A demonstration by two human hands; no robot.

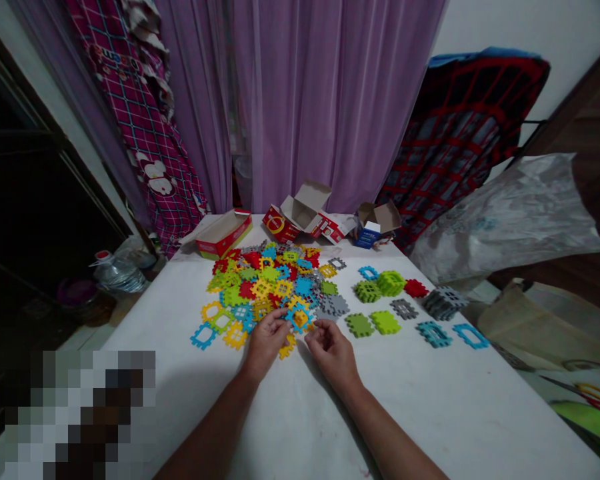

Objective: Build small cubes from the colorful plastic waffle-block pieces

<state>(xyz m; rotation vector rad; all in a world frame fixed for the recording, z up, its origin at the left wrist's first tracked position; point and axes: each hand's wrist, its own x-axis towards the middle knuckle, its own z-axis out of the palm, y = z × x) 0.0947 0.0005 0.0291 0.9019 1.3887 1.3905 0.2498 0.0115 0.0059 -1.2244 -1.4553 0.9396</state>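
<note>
A blue square interlocking tile (pixel 293 316) with notched edges is pinched in the fingers of my left hand (pixel 265 343), over the front of the pile. Yellow shows in the middle of this tile; whether that is part of the same piece I cannot tell. My right hand (pixel 333 353) is closed, its fingertips curled close to the tile's right edge. What those fingers hold, if anything, is hidden. Below the left fingers lies a yellow tile (pixel 287 348). Behind both hands spreads a heap of mixed-colour tiles (pixel 263 289).
Sorted pieces sit on the right: green tiles (pixel 373 324), a green cube (pixel 391 283), a grey stack (pixel 444 303), blue frames (pixel 470 336) and a red tile (pixel 416 288). Opened boxes (pixel 225 235) line the back of the white table (pixel 290 427). A plastic bottle (pixel 117 272) stands beyond the left edge.
</note>
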